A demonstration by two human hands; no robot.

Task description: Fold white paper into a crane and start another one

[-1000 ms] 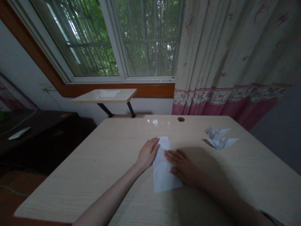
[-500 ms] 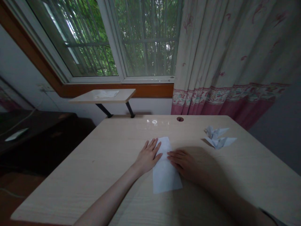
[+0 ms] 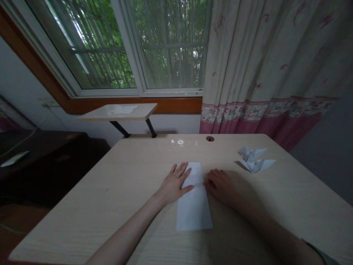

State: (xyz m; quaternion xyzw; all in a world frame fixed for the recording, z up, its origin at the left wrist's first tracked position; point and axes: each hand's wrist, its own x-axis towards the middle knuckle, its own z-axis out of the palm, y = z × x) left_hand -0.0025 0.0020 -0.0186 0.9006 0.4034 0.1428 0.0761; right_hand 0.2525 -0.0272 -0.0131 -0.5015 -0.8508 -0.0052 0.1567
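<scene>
A long white paper strip [image 3: 194, 208] lies flat on the pale wood-grain desk [image 3: 82, 217], folded lengthwise or creased, though I cannot tell which. My left hand [image 3: 173, 183] rests palm down, its fingers spread and its thumb across the strip's upper part. My right hand [image 3: 224, 187] sits on the desk, slightly curled, with its fingertips at the strip's right edge. Neither hand lifts the paper. To the right lies a folded white paper crane [image 3: 255, 160], out of reach of both hands' fingertips.
A small pale shelf [image 3: 117, 112] on black brackets stands beyond the desk, under the window [image 3: 171, 46]. A patterned curtain [image 3: 261, 73] hangs at right. The desk has a round cable hole [image 3: 210, 138]. A dark cabinet [image 3: 41, 147] with a white paper scrap [image 3: 14, 159] stands at left.
My right hand has slid right, off the strip to its edge, uncovering more paper. My left thumb now lies across the strip. The view has shifted slightly.
</scene>
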